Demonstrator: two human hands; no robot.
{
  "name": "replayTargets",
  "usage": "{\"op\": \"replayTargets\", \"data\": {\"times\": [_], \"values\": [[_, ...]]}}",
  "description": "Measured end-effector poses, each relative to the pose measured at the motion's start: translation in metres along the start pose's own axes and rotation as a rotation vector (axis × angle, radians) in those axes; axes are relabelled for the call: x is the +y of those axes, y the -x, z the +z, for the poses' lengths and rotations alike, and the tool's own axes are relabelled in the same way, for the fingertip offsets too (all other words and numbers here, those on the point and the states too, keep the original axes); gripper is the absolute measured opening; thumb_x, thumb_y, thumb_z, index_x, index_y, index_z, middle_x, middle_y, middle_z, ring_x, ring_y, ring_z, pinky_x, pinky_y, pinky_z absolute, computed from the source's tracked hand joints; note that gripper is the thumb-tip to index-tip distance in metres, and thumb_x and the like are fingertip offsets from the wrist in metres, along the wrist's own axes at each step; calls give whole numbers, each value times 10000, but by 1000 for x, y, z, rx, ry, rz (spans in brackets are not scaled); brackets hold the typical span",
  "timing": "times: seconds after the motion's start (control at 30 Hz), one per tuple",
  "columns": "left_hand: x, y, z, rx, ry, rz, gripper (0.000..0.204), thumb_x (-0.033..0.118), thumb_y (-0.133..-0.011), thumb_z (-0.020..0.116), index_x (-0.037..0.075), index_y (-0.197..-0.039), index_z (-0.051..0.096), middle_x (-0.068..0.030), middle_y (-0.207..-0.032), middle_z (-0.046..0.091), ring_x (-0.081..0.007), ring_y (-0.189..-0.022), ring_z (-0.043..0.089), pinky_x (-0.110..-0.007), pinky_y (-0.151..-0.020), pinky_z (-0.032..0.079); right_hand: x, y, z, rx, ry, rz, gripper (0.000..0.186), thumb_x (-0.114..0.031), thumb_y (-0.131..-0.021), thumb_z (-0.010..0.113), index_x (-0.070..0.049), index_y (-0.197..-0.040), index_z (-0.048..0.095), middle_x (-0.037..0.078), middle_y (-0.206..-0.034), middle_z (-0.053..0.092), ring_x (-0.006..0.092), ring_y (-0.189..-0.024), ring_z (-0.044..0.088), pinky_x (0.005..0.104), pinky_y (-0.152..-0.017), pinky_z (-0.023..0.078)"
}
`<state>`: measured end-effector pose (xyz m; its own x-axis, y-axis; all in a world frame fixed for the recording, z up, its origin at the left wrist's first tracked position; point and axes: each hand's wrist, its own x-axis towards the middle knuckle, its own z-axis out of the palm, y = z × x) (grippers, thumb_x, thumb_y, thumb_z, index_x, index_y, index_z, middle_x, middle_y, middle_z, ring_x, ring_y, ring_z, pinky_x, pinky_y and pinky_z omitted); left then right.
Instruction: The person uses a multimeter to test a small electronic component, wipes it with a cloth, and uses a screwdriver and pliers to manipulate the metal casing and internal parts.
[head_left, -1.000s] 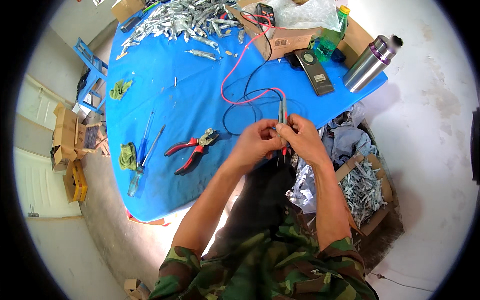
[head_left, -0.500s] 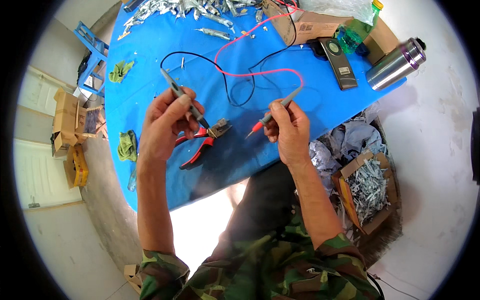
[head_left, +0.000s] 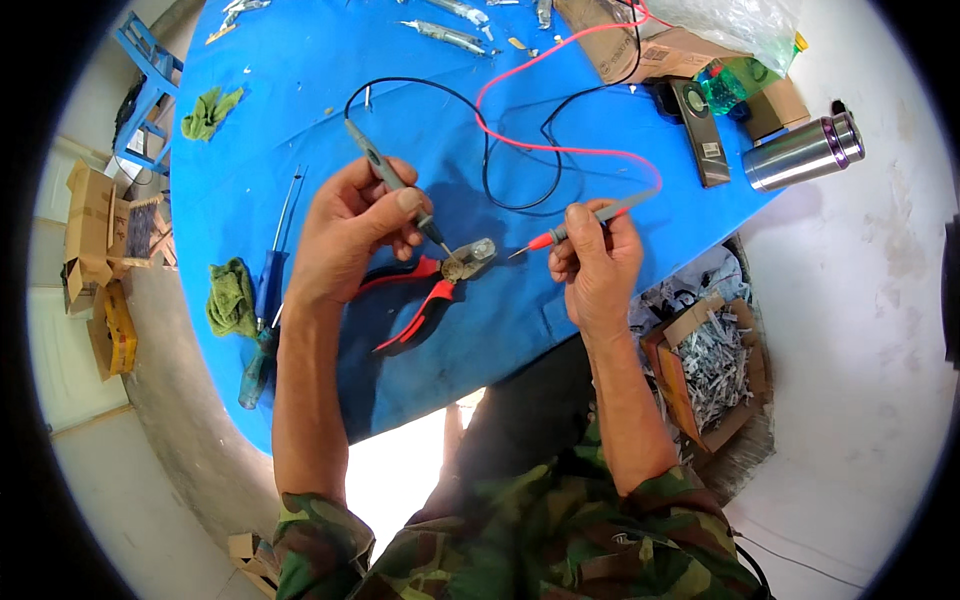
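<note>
Head view shows left hand (head_left: pixel 345 235) clamped on the black probe (head_left: pixel 392 182) and right hand (head_left: pixel 595 265) gripping the red probe (head_left: pixel 580 226), tips angled inward over pliers (head_left: pixel 425 295) near the blue table's (head_left: pixel 300 90) front edge.

Single view: head-worn fisheye camera, looking steeply down from above person's own chest. Both forearms enter from lower edge; left hand (head_left: pixel 350 235) and right hand (head_left: pixel 595 265) sit near picture centre, close to lens. Blue table (head_left: pixel 300 110) fills upper half, its straight edges bending toward dark circular rim. Floor shows at left and right sides. Picture upright, unmirrored. No second view to share scene.
</note>
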<state>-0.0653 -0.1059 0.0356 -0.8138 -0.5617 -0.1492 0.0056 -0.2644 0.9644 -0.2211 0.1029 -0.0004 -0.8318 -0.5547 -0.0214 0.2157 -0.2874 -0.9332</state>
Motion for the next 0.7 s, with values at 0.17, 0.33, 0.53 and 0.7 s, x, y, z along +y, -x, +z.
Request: {"op": "replayTargets", "data": {"times": [0.17,0.33,0.53,0.7], "values": [[-5,-2,4,-36,-6,11,277,223,-963,756,57,-1151,637,-88,-943,719,-110,-710,661,-227,-586,543,1,0,6,60,123,-22,201,-235,-1068,638,-38,-1028,639,53,-690,614,101,-544,563,258,-466,416],[-8,-3,2,-34,2,32,295,233,-961,760,54,-1163,643,-91,-952,719,-123,-726,672,-237,-604,548,2,0,6,49,132,-36,260,-283,-1070,648,-28,-1023,655,51,-692,625,110,-557,578,259,-480,432],[-12,-5,0,-38,-3,34,298,239,-961,763,57,-1169,652,-95,-984,725,-127,-745,680,-241,-618,537,4,-1,4,26,115,-45,296,-309,-1063,657,-16,-1015,658,55,-718,659,101,-571,601,243,-496,455],[-15,-6,1,-35,-11,29,312,238,-962,762,39,-1174,650,-106,-988,730,-138,-763,691,-248,-629,549,4,-1,3,2,119,-37,306,-310,-1059,662,-6,-1023,664,60,-737,684,95,-582,623,228,-509,469]]}}
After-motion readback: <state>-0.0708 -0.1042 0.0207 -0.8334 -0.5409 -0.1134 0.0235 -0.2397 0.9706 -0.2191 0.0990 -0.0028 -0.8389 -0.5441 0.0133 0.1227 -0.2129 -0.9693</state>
